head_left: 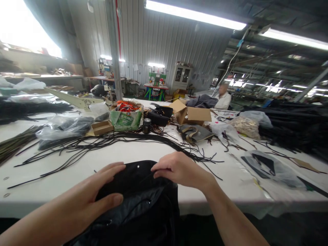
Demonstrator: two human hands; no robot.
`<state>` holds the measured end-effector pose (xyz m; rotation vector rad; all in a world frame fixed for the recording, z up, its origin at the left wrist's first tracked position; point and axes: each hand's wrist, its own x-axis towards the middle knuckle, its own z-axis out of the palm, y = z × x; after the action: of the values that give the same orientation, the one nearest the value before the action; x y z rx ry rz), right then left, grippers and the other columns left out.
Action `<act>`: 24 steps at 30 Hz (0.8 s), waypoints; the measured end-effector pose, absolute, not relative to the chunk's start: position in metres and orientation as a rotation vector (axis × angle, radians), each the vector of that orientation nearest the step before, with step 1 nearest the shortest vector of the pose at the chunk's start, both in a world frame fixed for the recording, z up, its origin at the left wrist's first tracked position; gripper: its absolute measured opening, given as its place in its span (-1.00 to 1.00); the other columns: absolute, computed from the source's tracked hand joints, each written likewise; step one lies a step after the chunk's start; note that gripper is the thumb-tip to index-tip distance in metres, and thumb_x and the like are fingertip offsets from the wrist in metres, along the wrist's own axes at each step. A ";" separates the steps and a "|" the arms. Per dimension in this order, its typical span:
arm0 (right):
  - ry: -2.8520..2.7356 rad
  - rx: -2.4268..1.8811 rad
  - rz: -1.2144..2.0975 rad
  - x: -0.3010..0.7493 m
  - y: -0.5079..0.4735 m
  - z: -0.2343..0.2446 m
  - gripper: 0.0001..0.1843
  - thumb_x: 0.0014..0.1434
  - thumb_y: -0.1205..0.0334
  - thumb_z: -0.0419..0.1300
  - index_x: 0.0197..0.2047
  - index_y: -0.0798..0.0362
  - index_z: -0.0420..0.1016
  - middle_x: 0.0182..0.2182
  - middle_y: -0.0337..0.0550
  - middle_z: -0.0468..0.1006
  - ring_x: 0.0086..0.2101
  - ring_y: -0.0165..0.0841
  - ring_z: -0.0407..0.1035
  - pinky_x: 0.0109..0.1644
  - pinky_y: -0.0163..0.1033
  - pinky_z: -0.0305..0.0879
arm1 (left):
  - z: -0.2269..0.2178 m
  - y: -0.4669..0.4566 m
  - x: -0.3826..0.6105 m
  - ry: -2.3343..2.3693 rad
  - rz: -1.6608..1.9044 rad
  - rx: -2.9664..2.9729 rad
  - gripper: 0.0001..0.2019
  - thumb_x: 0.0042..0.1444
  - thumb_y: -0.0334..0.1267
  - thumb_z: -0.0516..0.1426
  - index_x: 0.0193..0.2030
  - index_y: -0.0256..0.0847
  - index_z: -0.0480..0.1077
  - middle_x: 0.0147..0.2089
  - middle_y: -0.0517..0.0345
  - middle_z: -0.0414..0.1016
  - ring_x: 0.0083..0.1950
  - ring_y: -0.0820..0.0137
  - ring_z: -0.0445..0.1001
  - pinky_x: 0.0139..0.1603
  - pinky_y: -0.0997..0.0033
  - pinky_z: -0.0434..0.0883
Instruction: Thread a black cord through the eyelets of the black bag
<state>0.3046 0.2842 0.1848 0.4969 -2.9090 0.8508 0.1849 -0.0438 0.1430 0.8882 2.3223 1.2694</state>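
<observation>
A black bag (133, 218) with a few small metal eyelets stands at the near edge of the white table, its top facing me. My left hand (102, 189) lies along the left side of the bag's mouth, with fingers stretched out and the thumb spread away from them. At the right of the rim, my right hand (176, 169) is closed, thumb and fingers pinching the black fabric. The lower part of the bag drops out of view. Just beyond it lie long thin black cords (128, 136), which neither hand touches.
Across the white table (123, 150) stand a green and white bag (125, 119) of orange material, an open cardboard box (197, 114) and a dark jar (147, 126). Plastic-wrapped pieces (271, 167) lie right, near a black heap (294, 126). A person (223, 99) sits farther back.
</observation>
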 end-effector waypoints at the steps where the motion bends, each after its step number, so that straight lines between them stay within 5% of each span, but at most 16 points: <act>1: -2.929 0.495 0.771 0.304 0.278 0.186 -0.86 0.44 0.22 0.42 0.04 -0.11 0.76 -0.12 -0.18 0.81 -0.13 -0.21 0.67 -0.04 -0.21 0.40 | 0.149 -0.027 0.192 2.293 1.253 0.928 -0.27 0.14 0.20 0.41 0.45 0.24 0.48 0.52 0.13 0.46 0.51 -0.13 0.40 0.60 -0.11 0.30; 4: -2.930 0.387 0.623 0.303 0.262 0.187 -0.79 0.37 0.28 0.45 0.05 -0.06 0.65 -0.17 -0.17 0.78 -0.20 -0.22 0.64 -0.17 -0.25 0.29 | 0.168 0.028 0.211 2.021 1.357 1.044 -0.42 0.33 0.13 0.28 0.43 0.06 0.46 0.39 0.01 0.57 0.37 0.00 0.53 0.45 0.07 0.44; 7: -2.882 0.303 0.658 0.308 0.255 0.183 -0.77 0.29 0.28 0.51 -0.05 -0.02 0.59 -0.19 -0.19 0.75 -0.26 -0.25 0.58 -0.24 -0.27 0.20 | 0.169 0.067 0.221 1.895 1.390 1.137 -0.71 0.38 -0.03 0.21 0.08 -0.14 0.58 0.06 -0.01 0.70 0.07 0.10 0.60 0.12 0.23 0.50; 11: -2.804 0.191 0.967 0.324 0.264 0.177 -0.62 0.25 0.33 0.53 0.07 -0.10 0.59 -0.26 -0.32 0.71 -0.32 -0.32 0.55 -0.23 -0.30 0.28 | 0.152 0.078 0.219 1.898 1.248 1.126 -0.64 0.42 -0.01 0.12 -0.24 -0.21 0.57 -0.26 0.10 0.62 -0.23 0.25 0.47 -0.19 0.30 0.33; 14: -2.689 0.103 1.078 0.340 0.282 0.169 -0.37 0.22 0.16 0.61 0.29 -0.16 0.55 -0.09 -0.24 0.72 -0.25 -0.29 0.55 -0.13 -0.24 0.42 | 0.144 0.073 0.215 1.974 1.135 1.112 -0.65 0.37 -0.05 0.14 -0.28 -0.22 0.60 -0.36 0.16 0.54 -0.31 0.31 0.37 -0.25 0.30 0.25; 16: -2.571 -0.068 1.043 0.351 0.294 0.158 -0.56 0.30 0.04 0.54 0.19 -0.11 0.62 -0.10 -0.17 0.72 -0.26 -0.26 0.54 -0.14 -0.18 0.45 | 0.140 0.071 0.210 2.057 1.094 1.113 -0.66 0.36 -0.06 0.14 -0.29 -0.22 0.61 -0.37 0.16 0.52 -0.30 0.30 0.37 -0.25 0.29 0.25; 19: -2.500 -0.280 1.073 0.365 0.303 0.133 -0.86 0.48 0.10 0.32 -0.05 -0.07 0.70 -0.18 -0.13 0.71 -0.22 -0.20 0.57 -0.10 -0.11 0.49 | 0.131 0.075 0.204 2.133 1.064 1.149 -0.70 0.37 -0.10 0.14 -0.26 -0.20 0.62 -0.30 0.15 0.59 -0.23 0.26 0.46 -0.17 0.28 0.31; 24: -2.481 -0.316 1.259 0.382 0.290 0.096 -0.68 0.51 0.25 0.14 0.20 -0.11 0.65 0.13 -0.03 0.65 0.03 -0.12 0.57 0.16 0.00 0.54 | 0.107 0.096 0.207 2.070 1.024 1.236 -0.80 0.32 -0.27 0.12 -0.17 -0.17 0.60 -0.26 0.14 0.63 -0.21 0.25 0.52 -0.16 0.29 0.34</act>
<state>0.3823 0.2900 0.0964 -0.3161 -2.4813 1.2593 0.2075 0.0962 0.1071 1.2361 2.0705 1.0238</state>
